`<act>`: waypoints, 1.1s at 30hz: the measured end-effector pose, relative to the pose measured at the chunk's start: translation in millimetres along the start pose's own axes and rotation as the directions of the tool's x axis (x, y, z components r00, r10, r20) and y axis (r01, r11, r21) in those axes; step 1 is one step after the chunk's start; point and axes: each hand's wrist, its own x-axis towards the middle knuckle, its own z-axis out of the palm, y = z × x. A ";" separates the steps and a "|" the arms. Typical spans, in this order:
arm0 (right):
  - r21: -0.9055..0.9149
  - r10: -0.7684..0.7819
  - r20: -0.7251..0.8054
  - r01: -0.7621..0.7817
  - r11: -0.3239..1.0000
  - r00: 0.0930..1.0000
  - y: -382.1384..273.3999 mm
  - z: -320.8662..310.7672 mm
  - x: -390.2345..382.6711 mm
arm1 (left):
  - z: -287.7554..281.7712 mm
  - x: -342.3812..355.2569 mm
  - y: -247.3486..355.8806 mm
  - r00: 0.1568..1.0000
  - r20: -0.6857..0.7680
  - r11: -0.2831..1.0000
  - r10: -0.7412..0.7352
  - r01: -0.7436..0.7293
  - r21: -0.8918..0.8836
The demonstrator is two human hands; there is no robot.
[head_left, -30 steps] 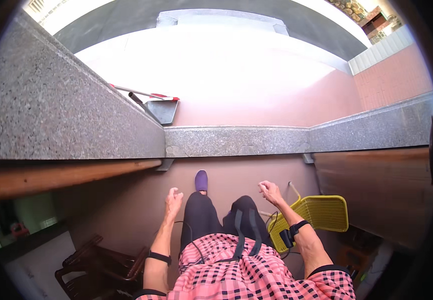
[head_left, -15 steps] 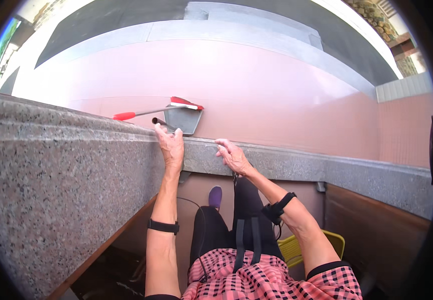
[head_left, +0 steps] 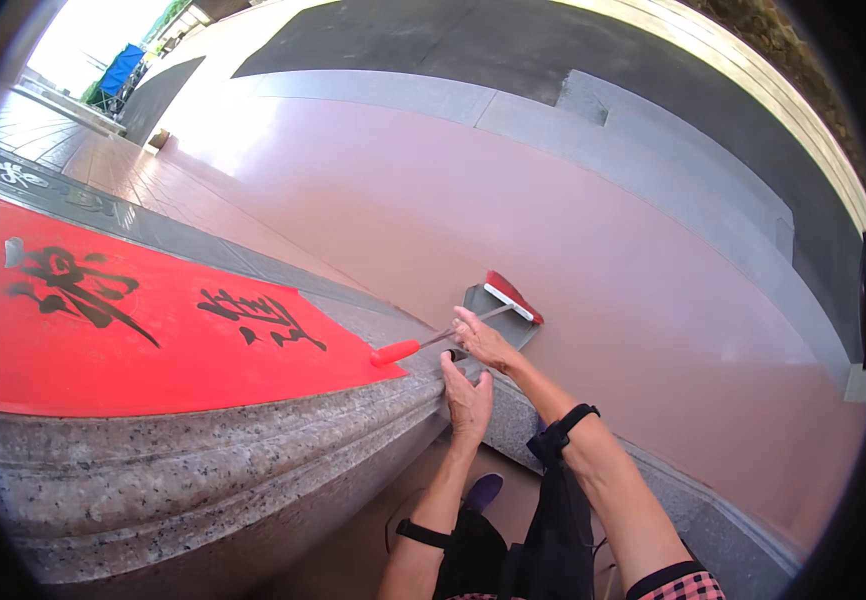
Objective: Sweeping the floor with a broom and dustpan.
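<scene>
My left hand (head_left: 466, 398) reaches up beside the dark tube handle (head_left: 455, 355) at the granite ledge, thumb and fingers apart; whether it touches the tube is unclear. My right hand (head_left: 483, 341) is raised over the thin broom shaft, fingers spread and slightly bent, with no grip visible. The brush's red grip (head_left: 396, 352) lies just left of both hands, and its red-and-white head (head_left: 511, 292) rests over a grey dustpan (head_left: 475, 298) beyond them.
A granite ledge (head_left: 203, 460) runs along my left under a red sheet (head_left: 153, 365) with black brush lettering. A pink floor (head_left: 673, 350) stretches beyond, bordered by grey stone and dark paving (head_left: 393, 40). A blue tented structure (head_left: 118, 70) stands far left.
The view has tilted up and swung left, bringing the red sheet into sight. Both my hands have moved from beside my legs up to the broom and dustpan handles.
</scene>
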 end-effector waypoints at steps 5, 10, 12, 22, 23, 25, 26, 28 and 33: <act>0.039 -0.057 0.064 0.055 0.998 0.996 2.7 8.6 28.1 | -3.4 -8.0 11.9 1.000 0.026 0.998 0.009 -0.007 -0.069; 0.147 0.120 0.071 -0.130 0.981 0.990 1.0 -5.2 27.6 | -2.4 -2.0 25.3 0.994 0.016 0.991 -0.107 0.108 -0.077; 0.275 0.282 0.039 -0.281 0.919 0.959 -20.7 -28.7 8.6 | -0.2 5.3 19.0 0.998 -0.004 0.995 -0.070 0.070 -0.072; 0.546 0.677 0.073 -0.598 0.587 0.732 34.2 -104.6 -128.5 | -2.5 1.6 19.7 0.982 -0.052 0.945 -0.181 0.159 -0.287; 0.537 0.735 0.036 -0.633 0.557 0.677 49.3 -106.6 -148.9 | 0.8 2.4 19.3 0.983 -0.050 0.943 -0.177 0.154 -0.295; 0.498 0.771 0.156 -0.723 0.479 0.618 75.5 -115.3 -184.5 | 8.2 0.5 21.0 0.971 0.012 0.937 -0.239 0.234 -0.261; 0.505 0.773 0.148 -0.719 0.477 0.617 84.2 -114.0 -202.8 | 12.1 -1.1 23.3 0.972 0.022 0.937 -0.234 0.232 -0.263; 0.551 0.762 0.168 -0.701 0.453 0.625 82.4 -112.2 -235.0 | 16.9 -4.1 26.5 0.975 0.044 0.932 -0.219 0.222 -0.286; 0.579 0.673 -0.008 -0.545 0.606 0.740 38.2 -83.7 -262.2 | 27.8 24.0 -48.4 0.946 0.284 0.922 -0.159 0.245 -0.299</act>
